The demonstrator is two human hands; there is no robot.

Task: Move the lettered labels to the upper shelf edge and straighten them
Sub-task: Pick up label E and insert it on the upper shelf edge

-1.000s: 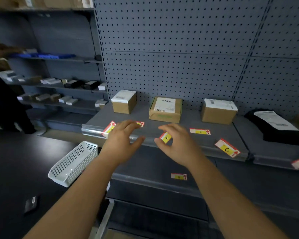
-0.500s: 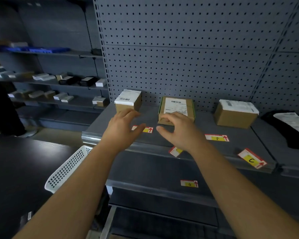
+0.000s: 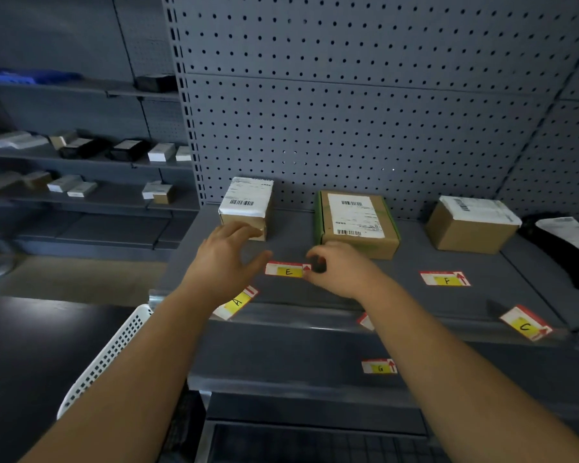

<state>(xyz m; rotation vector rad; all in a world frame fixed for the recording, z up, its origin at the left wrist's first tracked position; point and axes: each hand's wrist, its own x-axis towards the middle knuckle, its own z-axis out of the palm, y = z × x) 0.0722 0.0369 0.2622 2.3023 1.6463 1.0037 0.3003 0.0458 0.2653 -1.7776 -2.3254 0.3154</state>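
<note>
Your hands are off the front lip now and in over the shelf. A second ago they worked at the edge, half a second ago they hovered either side of the E label (image 3: 286, 271), and now you're on it. Your right hand (image 3: 343, 270) curls in at centre frame and looks to pinch the label's right end, by the red arrow. Your left hand (image 3: 226, 259) is spread wide and holds nothing, thumb just beside the label's left end; whether it touches, I cannot tell.

E lies flat on the shelf board, well back from the upper shelf edge (image 3: 298, 317), so this reads as the pickup to bring it forward. At that edge the A label (image 3: 236, 301) sits tilted by your left wrist, and the C label (image 3: 525, 325) sits tilted at right. Both want straightening. The F label (image 3: 446, 279) waits on the board, and the G label (image 3: 380, 366) on the lower shelf (image 3: 281, 362).
</note>
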